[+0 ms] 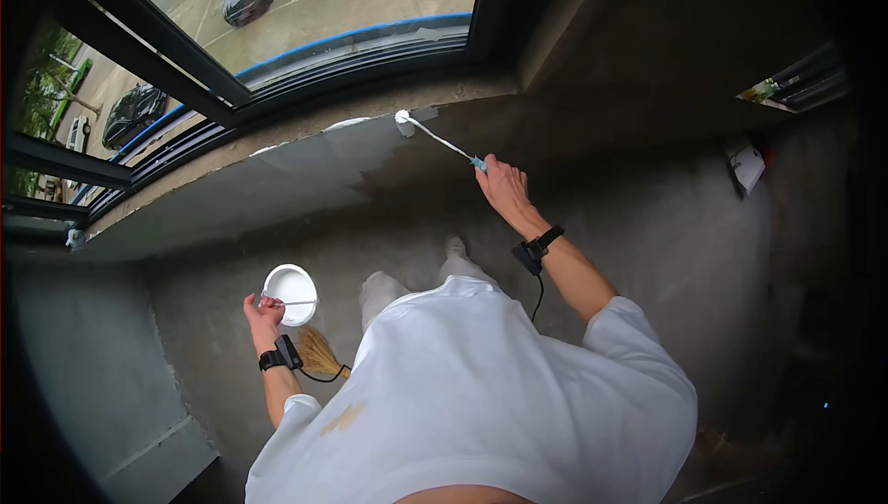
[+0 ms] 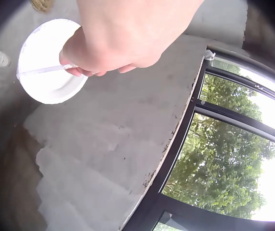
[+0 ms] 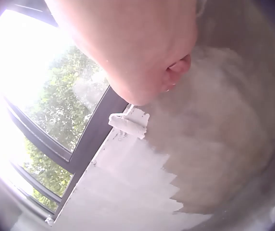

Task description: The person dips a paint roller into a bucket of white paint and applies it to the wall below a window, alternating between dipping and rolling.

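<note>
In the head view the right hand (image 1: 505, 190) grips the blue handle of a small paint roller (image 1: 402, 118), whose white head lies on the wall just below the window ledge. The right wrist view shows the roller (image 3: 128, 126) against the wall at the edge of the white coat, beyond the right hand (image 3: 137, 53). Low on the left, the left hand (image 1: 265, 312) holds a white bucket (image 1: 310, 279) by its thin handle, fingers curled round it. White paint fills the bucket (image 2: 36, 89) in the left wrist view, partly behind the left hand (image 2: 123, 38).
A dark-framed window (image 1: 370, 69) runs above the painted wall (image 1: 277, 180); bare brown-grey wall (image 1: 416, 171) continues to the right. A straw broom (image 1: 319, 352) lies beside the bucket on the grey floor. A white object (image 1: 746, 165) is at the far right.
</note>
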`<state>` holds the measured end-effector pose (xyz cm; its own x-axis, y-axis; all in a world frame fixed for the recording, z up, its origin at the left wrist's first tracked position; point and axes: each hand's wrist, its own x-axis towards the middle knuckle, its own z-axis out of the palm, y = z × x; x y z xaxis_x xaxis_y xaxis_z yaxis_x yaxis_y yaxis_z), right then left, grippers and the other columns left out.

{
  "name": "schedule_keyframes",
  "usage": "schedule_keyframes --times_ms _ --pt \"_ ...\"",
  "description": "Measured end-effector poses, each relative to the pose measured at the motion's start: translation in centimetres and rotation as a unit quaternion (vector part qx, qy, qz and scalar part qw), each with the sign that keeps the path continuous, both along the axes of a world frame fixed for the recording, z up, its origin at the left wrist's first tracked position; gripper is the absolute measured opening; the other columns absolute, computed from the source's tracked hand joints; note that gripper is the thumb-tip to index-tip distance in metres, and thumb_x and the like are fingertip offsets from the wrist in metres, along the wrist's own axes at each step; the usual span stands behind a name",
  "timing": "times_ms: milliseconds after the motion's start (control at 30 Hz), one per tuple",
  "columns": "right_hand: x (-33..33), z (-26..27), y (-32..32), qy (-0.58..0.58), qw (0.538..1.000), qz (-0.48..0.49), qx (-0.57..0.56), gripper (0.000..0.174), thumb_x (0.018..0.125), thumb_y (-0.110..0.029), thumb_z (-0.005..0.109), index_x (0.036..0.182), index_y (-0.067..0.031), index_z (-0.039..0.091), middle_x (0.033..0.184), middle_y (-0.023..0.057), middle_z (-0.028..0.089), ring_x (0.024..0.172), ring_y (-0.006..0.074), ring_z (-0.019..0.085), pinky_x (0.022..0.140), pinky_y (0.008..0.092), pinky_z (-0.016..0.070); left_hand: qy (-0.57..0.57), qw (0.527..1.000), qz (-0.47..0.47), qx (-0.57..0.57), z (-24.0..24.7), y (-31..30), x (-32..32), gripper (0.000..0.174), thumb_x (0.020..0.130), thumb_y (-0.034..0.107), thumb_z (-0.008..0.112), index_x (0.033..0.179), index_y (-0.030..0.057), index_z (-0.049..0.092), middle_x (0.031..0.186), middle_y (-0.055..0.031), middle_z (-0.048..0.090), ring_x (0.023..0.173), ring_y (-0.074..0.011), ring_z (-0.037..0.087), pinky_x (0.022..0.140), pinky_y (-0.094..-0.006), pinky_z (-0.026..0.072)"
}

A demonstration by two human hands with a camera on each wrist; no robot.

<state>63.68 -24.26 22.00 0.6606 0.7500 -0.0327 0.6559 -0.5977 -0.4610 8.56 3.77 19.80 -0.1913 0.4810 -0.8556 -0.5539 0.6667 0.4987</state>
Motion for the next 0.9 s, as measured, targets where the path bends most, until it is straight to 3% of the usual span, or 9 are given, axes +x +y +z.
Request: schedule_keyframes --times_ms 33,200,300,500,900 --pt "0.1 -0.3 0.2 0.005 1.0 0.008 0.002 0.025 0.09 -0.027 0.057 0.093 -0.0025 0.052 0.078 0.0197 0.066 0.074 0.042 0.064 0.064 0.0541 0.0481 -0.048 0.998 -0.031 -0.005 0.0 -0.5 0.5 0.03 0.08 0.033 0.054 0.07 0.0102 0.037 0.055 0.0012 0.035 0.051 -0.0134 0.036 0.061 -0.0292 0.0341" --pt "1.9 -0.5 -0.1 -0.003 0.999 0.016 0.034 0.023 0.091 -0.024 0.056 0.089 -0.0021 0.051 0.074 0.02 0.064 0.07 0.044 0.062 0.059 0.0546 0.0458 -0.035 0.997 -0.051 -0.037 1.4 -1.9 4.9 0.029 0.079 0.034 0.055 0.071 0.0098 0.04 0.057 0.0017 0.035 0.052 -0.0132 0.035 0.062 -0.0285 0.0337" --pt "3.5 -0.1 -2.5 -0.009 1.0 -0.002 -0.016 0.025 0.091 -0.027 0.057 0.089 -0.0027 0.053 0.077 0.0204 0.065 0.072 0.0426 0.064 0.062 0.054 0.0482 -0.044 0.992 -0.105 -0.052 2.5 -3.0 7.5 0.028 0.081 0.033 0.054 0.071 0.0099 0.04 0.057 0.0021 0.035 0.053 -0.0124 0.034 0.063 -0.0285 0.0334" --pt "4.8 0.3 -5.8 -0.028 0.999 -0.033 -0.026 0.026 0.091 -0.027 0.059 0.089 -0.0018 0.053 0.076 0.0209 0.064 0.075 0.0437 0.063 0.062 0.0545 0.0474 -0.107 0.979 -0.165 -0.048 -0.9 -3.8 9.3 0.027 0.081 0.032 0.053 0.07 0.0098 0.04 0.056 0.0028 0.032 0.051 -0.0124 0.032 0.061 -0.0284 0.0324" --pt "0.9 -0.5 2.0 0.02 0.999 0.04 -0.024 0.026 0.089 -0.027 0.061 0.088 -0.0022 0.056 0.076 0.0213 0.066 0.076 0.0413 0.065 0.063 0.0526 0.0487 -0.067 0.987 -0.142 -0.036 -1.9 -3.8 9.7 0.026 0.08 0.03 0.053 0.066 0.0114 0.043 0.053 0.0043 0.034 0.049 -0.0108 0.034 0.06 -0.0269 0.0342"
